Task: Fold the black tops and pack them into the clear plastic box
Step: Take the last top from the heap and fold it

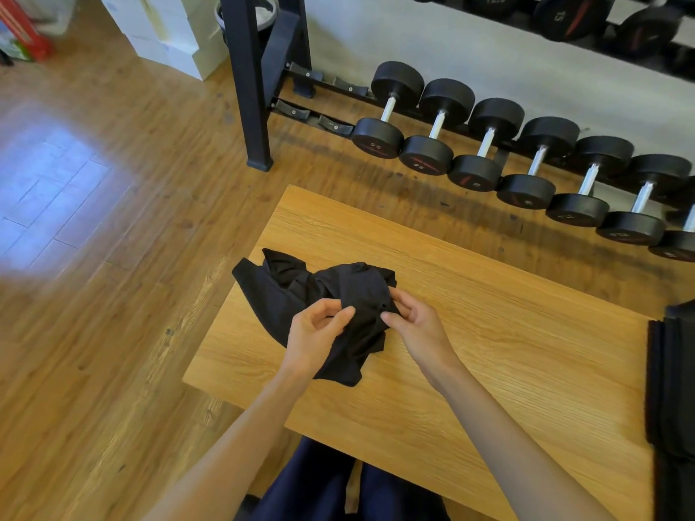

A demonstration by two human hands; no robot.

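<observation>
Pinching a crumpled black top [319,295] with both hands, near the left end of the wooden desk [489,332]. Left hand [316,338] has its grip clamped on a fold of the fabric, right hand [413,321] is pinching the bunched cloth just beside it. Part of the top hangs over the desk's left edge. Dumbbells [489,144] are lined up on the floor beyond the desk.

Both my bare forearms reach up from the bottom of the frame to its centre; my left hand [314,334] and right hand [415,321] sit close together, fingers curled, each pinching crumpled black fabric [353,291]
</observation>
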